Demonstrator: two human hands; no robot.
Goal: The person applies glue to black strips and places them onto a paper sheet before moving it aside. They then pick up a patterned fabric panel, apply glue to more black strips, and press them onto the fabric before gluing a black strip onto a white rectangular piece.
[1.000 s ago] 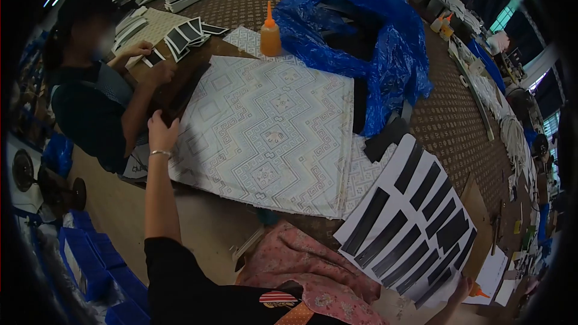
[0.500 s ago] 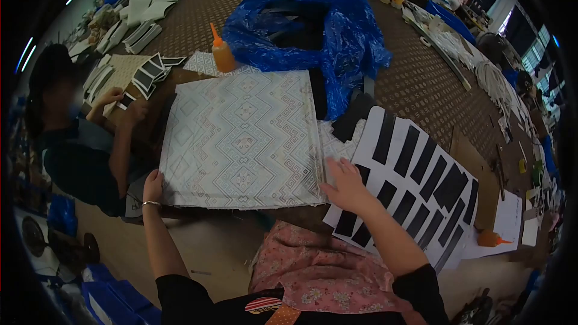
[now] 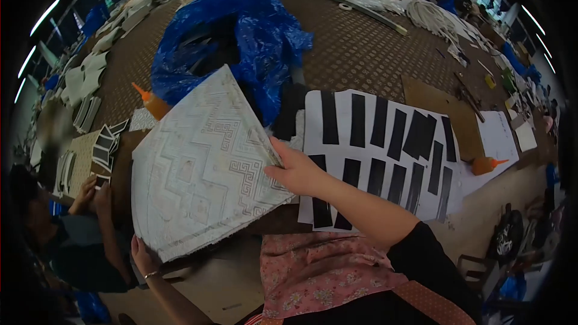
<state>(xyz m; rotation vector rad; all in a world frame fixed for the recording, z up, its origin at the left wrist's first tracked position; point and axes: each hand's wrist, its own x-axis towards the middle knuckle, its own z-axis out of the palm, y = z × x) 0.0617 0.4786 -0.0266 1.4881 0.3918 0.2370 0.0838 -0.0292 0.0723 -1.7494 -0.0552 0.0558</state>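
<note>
A pale patterned fabric panel [image 3: 198, 168] is tilted and partly lifted at the table's near edge. My right hand [image 3: 292, 168] grips its right edge, thumb on top and the other fingers partly hidden. At the lower left corner, my left hand [image 3: 143, 257] pinches the panel's edge. Right of the panel lies a white sheet [image 3: 376, 171] bearing several black strips [image 3: 378, 121]. An orange glue bottle [image 3: 153, 103] leans behind the panel, beside a blue plastic bag [image 3: 259, 36] with dark material inside.
At the left a co-worker [image 3: 78, 247] handles small dark pieces with white edges [image 3: 105, 144]. Another orange bottle [image 3: 484, 165] lies on its side at the right, near brown board [image 3: 442, 105]. A long metal bar [image 3: 367, 12] and white cords [image 3: 430, 18] lie farther back.
The view has swung right. The panel, flat before, is now raised and turned. My right hand, earlier spread on its right edge, has closed on it; my left hand still holds the corner.
</note>
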